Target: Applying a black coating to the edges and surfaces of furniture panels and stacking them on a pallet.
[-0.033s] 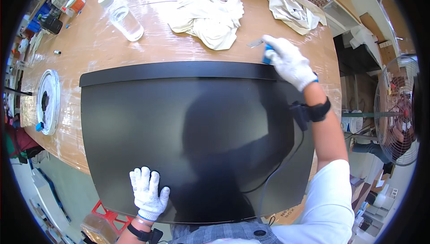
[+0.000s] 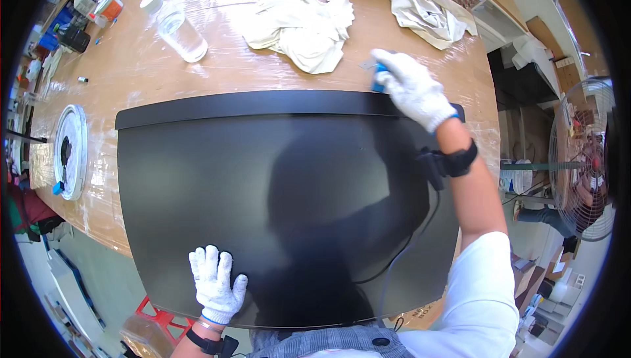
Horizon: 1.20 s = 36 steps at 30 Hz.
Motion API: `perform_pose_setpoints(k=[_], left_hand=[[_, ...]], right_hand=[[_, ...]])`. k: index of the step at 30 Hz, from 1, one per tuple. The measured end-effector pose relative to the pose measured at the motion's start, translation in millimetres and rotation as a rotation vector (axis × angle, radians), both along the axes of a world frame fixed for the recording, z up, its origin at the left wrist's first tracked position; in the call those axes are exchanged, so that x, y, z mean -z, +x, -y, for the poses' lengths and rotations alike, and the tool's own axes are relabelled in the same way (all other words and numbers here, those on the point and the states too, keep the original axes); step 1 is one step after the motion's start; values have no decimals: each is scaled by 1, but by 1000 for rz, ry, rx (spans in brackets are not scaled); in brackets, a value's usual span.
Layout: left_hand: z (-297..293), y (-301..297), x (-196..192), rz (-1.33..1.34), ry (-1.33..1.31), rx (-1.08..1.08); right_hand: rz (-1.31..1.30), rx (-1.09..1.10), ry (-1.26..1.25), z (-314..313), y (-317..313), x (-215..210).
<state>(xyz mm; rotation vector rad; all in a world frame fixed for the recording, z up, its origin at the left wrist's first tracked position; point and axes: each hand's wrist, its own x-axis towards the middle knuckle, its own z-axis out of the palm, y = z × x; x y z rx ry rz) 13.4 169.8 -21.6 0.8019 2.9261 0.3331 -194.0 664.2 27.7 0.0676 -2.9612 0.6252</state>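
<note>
A large, dark, smooth panel (image 2: 197, 180) with a raised strip (image 2: 263, 103) along its far edge lies in front of me. My left hand (image 2: 215, 286), in a white knit glove, rests flat on the panel's near left part, fingers spread. My right hand (image 2: 411, 88), gloved alike, is closed around a small blue tool (image 2: 378, 79) with a thin flat metal blade. It is at the right part of the far edge; whether the blade touches anything I cannot tell. The tool's exact kind is partly hidden by my fingers.
Beyond the panel on the film-covered table (image 2: 131, 82) are a clear bottle (image 2: 177, 32) and two crumpled cloths (image 2: 302, 32), (image 2: 430, 16). A round white lid (image 2: 71, 151) lies left. Bottles (image 2: 85, 3) crowd the far left; a fan (image 2: 585, 161) stands right.
My right hand has moved a little to the left along the far strip, with the blue tool in it. My left hand stays in place on the panel.
</note>
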Motion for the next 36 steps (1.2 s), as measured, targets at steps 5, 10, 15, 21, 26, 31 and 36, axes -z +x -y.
perform_pose_setpoints(k=[5, 10, 15, 21, 26, 31, 36], left_hand=[[1, 0, 1, -30, -7, 16], [1, 1, 2, -23, -17, 17], [2, 2, 3, -45, -26, 23], [1, 2, 3, -43, -34, 14], [1, 2, 3, -48, -48, 13], [1, 3, 3, -56, -57, 19], [2, 2, 4, -66, -62, 26]], right_hand=[[-13, -114, 27, -12, 5, 16], [174, 160, 226, -96, 45, -14], [29, 113, 97, -101, 45, -7], [-21, 24, 155, -101, 50, 8], [250, 333, 351, -144, 72, -23], [-33, 73, 52, -114, 58, 9], [7, 62, 167, -134, 64, 4]])
